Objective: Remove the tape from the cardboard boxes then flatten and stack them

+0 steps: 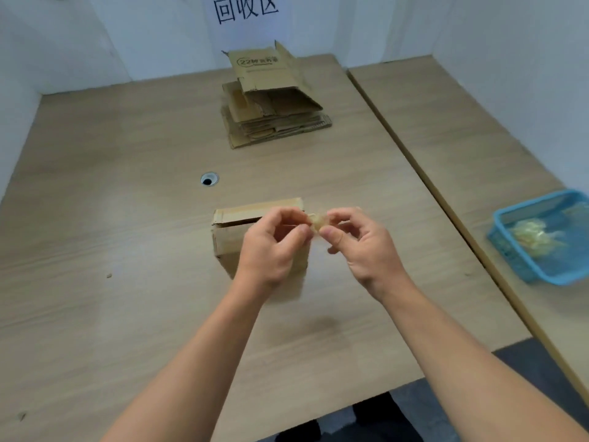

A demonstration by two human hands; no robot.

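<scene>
The pale wood-grain surface (pixel 127 234) is carrying a stack of flattened brown cardboard boxes (pixel 277 122) at its far edge and a small brown cardboard box (pixel 236 231) (top flap lifting slightly) near the middle. Just above that box, the left hand (pixel 271 247) and right hand (pixel 360 247) are both pinching a crumpled wad of yellowish clear tape (pixel 317 222).

At twelve o'clock, on the far wall (pixel 153 33), hangs a white paper sign (pixel 245 9) with three big black characters: 回收区. Just below it, the topmost cardboard box (pixel 264 71) on the stack (pixel 277 126) bears dark print in a rounded outline, starting "22". The characters after that are too blurred to read.
</scene>
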